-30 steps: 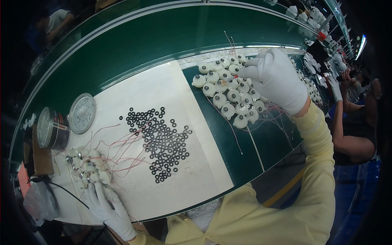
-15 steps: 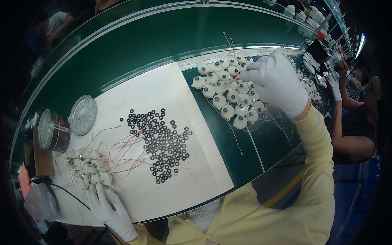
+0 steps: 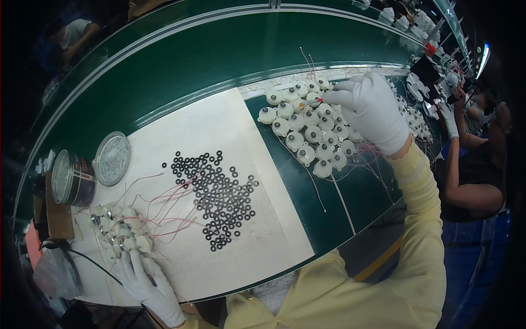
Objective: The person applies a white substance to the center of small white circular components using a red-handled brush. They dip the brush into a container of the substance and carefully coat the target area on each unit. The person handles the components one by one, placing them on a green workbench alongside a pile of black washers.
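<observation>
My right hand, in a white glove, is closed in a pinch round a small brush with a reddish handle end and a brownish tip. Its tip is over a cluster of small round cream-white motors, each with a dark centre on top. Down at the lower left, my gloved left hand lies with its fingers stretched out, their tips against another heap of cream motors. Pink and white wires trail from that heap toward a spread of small black rings.
A white sheet covers the left part of the green table. An open can stands at the left with its round lid beside it. A clear plastic bag lies nearby. Another person works at the right.
My right hand has shifted slightly with the brush, whose tip has moved a little up and to the right over the motors. My left hand stays in nearly the same place.
</observation>
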